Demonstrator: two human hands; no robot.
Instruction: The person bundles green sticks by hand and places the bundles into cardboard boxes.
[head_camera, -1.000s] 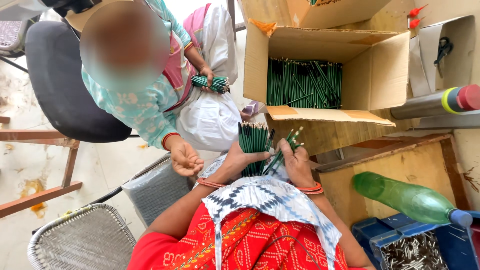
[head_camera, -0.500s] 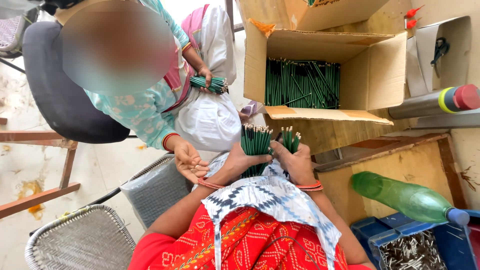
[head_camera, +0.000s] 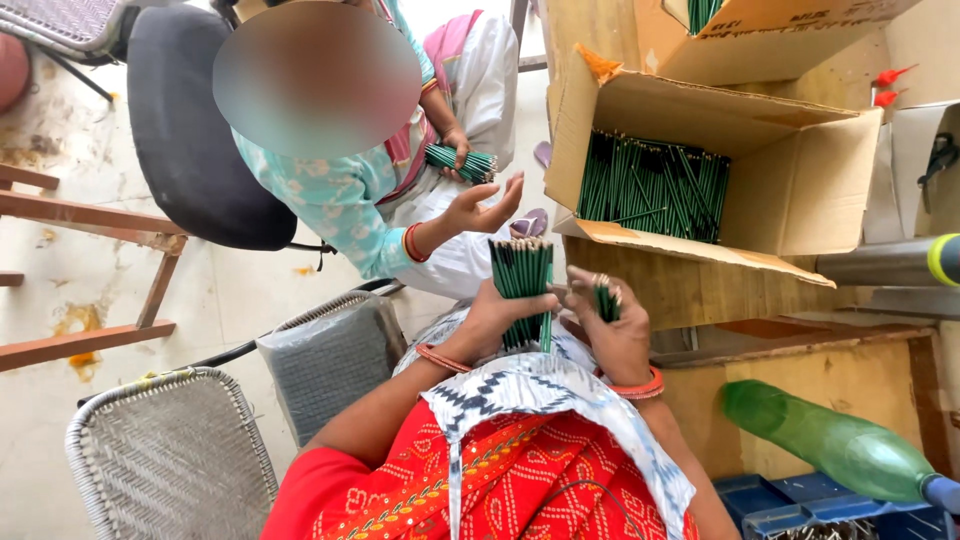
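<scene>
The left hand (head_camera: 492, 318) is closed around a big bundle (head_camera: 522, 285) of green pencils. The bundle stands upright, and the pencil ends show at the top. The right hand (head_camera: 612, 335) is closed on a small bundle (head_camera: 605, 300) of the same green pencils, just beside the big one. Both hands are in front of the person's chest, above a red patterned dress (head_camera: 480, 480) and a blue-white scarf (head_camera: 545, 390). There are orange bangles on both wrists.

A co-worker in a light green top sits opposite. One open hand (head_camera: 478, 208) of this co-worker is raised near the top of the big bundle, palm up, but it does not touch it. The other hand of the co-worker holds another pencil bundle (head_camera: 462, 162) against the body.

To the right, an open cardboard box (head_camera: 800, 190) lies on its side, and many green pencils (head_camera: 655, 188) stand packed inside it. Below it, on the right, a green plastic bottle (head_camera: 835, 445) lies above a blue crate (head_camera: 790, 505). On the left there are woven chairs (head_camera: 170, 460) and a black chair (head_camera: 185, 150).
</scene>
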